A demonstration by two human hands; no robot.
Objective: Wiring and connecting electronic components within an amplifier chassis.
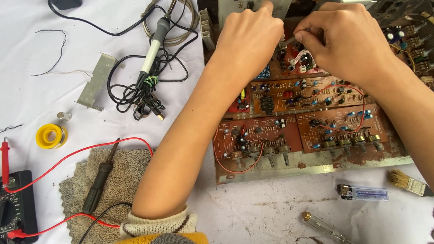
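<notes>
Circuit boards [312, 122] — reddish-brown, crowded with small blue capacitors and a row of knob shafts along the lower edge — sit in a rusty metal chassis [316, 168] right of centre. Both hands work at the top of the frame over a small upper board with a white wire bundle [304, 56]. Left hand [248, 38] is curled knuckles-up, fingertips tucked down at the chassis back; what it holds, if anything, is hidden. Right hand [346, 38] is pinched tight, thumb and forefinger closed on something thin and metallic by the wires — cannot tell what. Looks like mid-step fiddling with that wiring connection; the next move likely needs steady, fine finger control in a cramped spot. Left of frame: soldering iron [153, 49] on tangled black cable, yellow solder reel [50, 136], multimeter [16, 205] with red leads, screwdriver [100, 178] on a towel. Lower right: lighter [362, 193], brush [409, 183].
</notes>
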